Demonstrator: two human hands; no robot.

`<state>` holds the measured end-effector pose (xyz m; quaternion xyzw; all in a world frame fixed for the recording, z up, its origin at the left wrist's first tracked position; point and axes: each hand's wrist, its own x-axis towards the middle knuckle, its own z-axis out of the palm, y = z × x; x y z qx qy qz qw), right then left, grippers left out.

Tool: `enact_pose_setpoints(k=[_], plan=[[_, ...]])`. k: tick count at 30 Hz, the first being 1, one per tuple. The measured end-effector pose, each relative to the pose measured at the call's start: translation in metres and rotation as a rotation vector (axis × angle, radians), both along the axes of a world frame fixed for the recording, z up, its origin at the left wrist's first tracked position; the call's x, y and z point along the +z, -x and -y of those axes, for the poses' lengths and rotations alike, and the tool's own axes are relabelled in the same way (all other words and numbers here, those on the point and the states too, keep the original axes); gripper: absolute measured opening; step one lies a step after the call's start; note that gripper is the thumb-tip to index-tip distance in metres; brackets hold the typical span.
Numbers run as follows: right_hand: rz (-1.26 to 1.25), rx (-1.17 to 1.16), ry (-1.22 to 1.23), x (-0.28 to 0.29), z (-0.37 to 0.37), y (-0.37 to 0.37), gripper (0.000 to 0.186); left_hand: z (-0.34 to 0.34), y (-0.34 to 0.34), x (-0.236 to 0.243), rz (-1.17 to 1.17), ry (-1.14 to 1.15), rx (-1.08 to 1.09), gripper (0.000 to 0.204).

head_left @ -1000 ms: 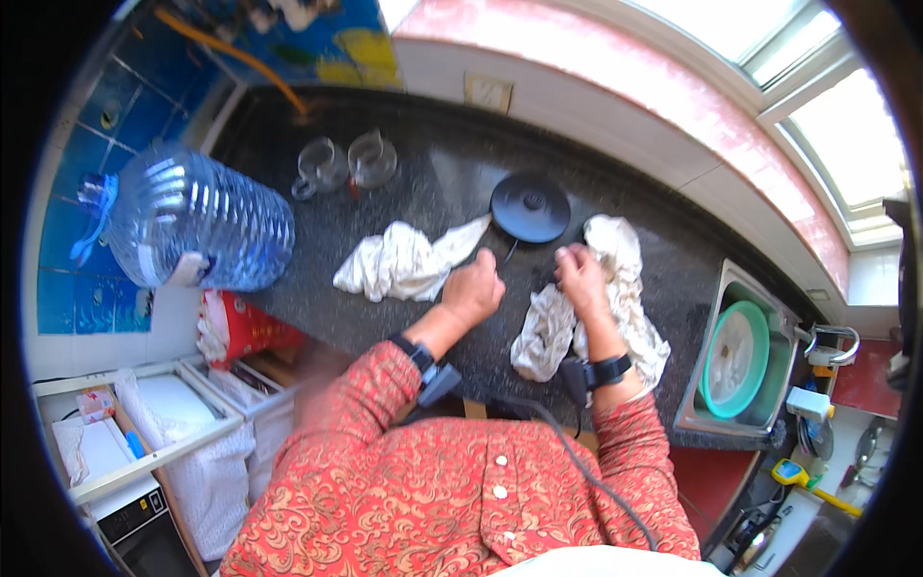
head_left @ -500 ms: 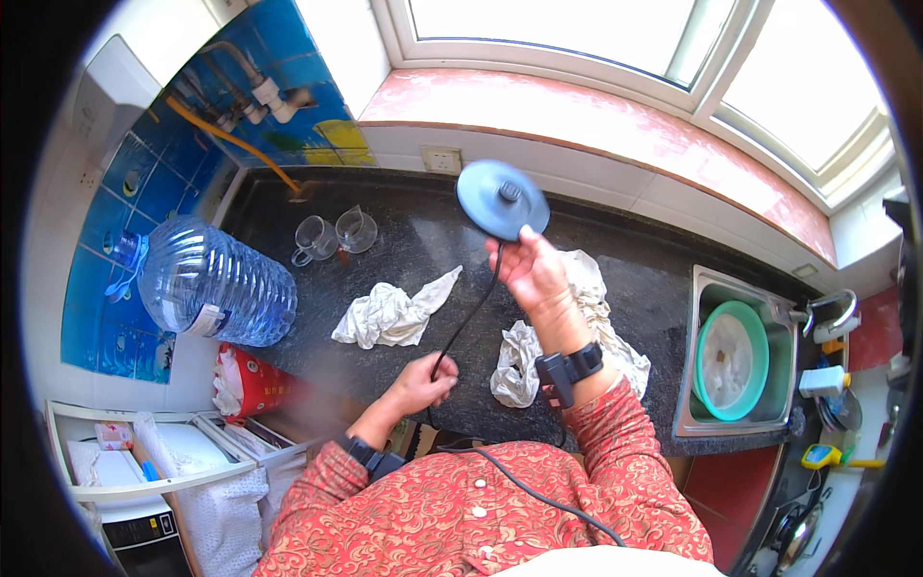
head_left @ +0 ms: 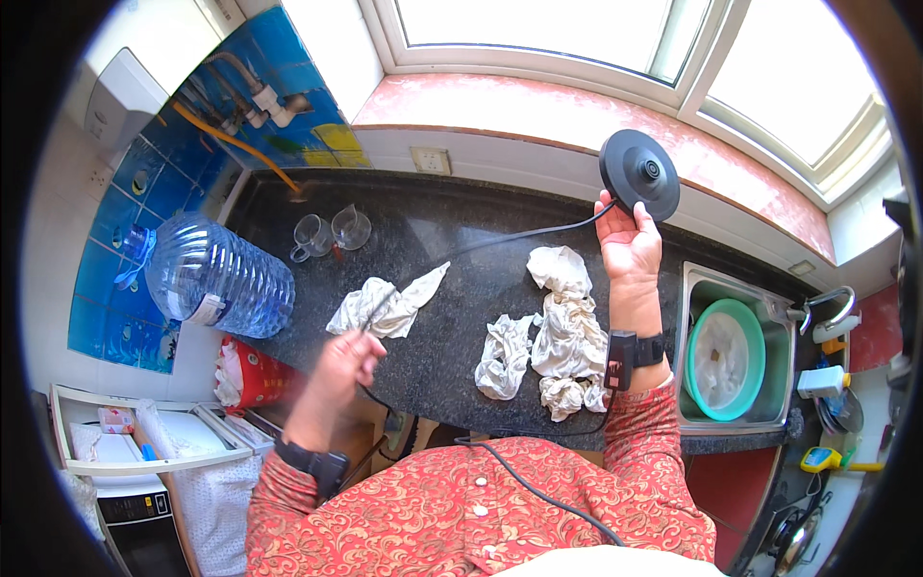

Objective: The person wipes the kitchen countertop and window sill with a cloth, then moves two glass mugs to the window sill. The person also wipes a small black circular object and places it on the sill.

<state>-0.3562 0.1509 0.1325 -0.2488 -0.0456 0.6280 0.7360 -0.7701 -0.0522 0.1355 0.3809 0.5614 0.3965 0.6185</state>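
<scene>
A round black kettle base (head_left: 625, 173), with a raised connector in its middle, is held up near the windowsill by my right hand (head_left: 631, 248). My fingers grip its lower edge, and the disc is tilted with its connector side showing. From it the black power cord (head_left: 524, 234) runs left across above the counter, stretched between my hands. My left hand (head_left: 346, 365), slightly blurred, is closed round the cord near the counter's front edge. Beyond that hand lies a crumpled white cloth (head_left: 392, 310). More crumpled white cloths (head_left: 567, 327) lie left of my right forearm.
Two glass cups (head_left: 332, 234) stand at the back left of the dark counter (head_left: 452, 365), beside a large clear water bottle (head_left: 221, 279) lying on its side. At the right, a green basin (head_left: 758, 365) with whitish contents sits in the steel sink (head_left: 685, 404). A wall socket (head_left: 431, 160) is behind.
My right hand has carried the kettle base rightward and turned its connector side more into view. My left hand has moved left and toward me along with the cord, which now stretches wider.
</scene>
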Motion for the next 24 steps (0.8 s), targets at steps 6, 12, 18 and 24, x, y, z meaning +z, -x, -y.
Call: enact_pose_setpoints(k=[6, 12, 18, 24], plan=[[0.051, -0.088, 0.143, -0.008, -0.082, -0.026, 0.035, -0.104, -0.022, 0.096, 0.180, -0.222, -0.177, 0.019], [-0.007, -0.132, 0.244, -0.014, -0.151, -0.009, 0.027, -0.212, -0.056, 0.164, 0.338, -0.301, -0.078, 0.024], [0.205, 0.133, 0.337, 0.002, -0.148, 0.019, 0.040, -0.305, -0.099, 0.189, 0.580, -0.313, 0.142, 0.028], [0.781, 0.698, -0.240, 0.012, -0.083, 0.068, 0.045, -0.378, -0.134, 0.176, 0.699, -0.320, 0.384, 0.020]])
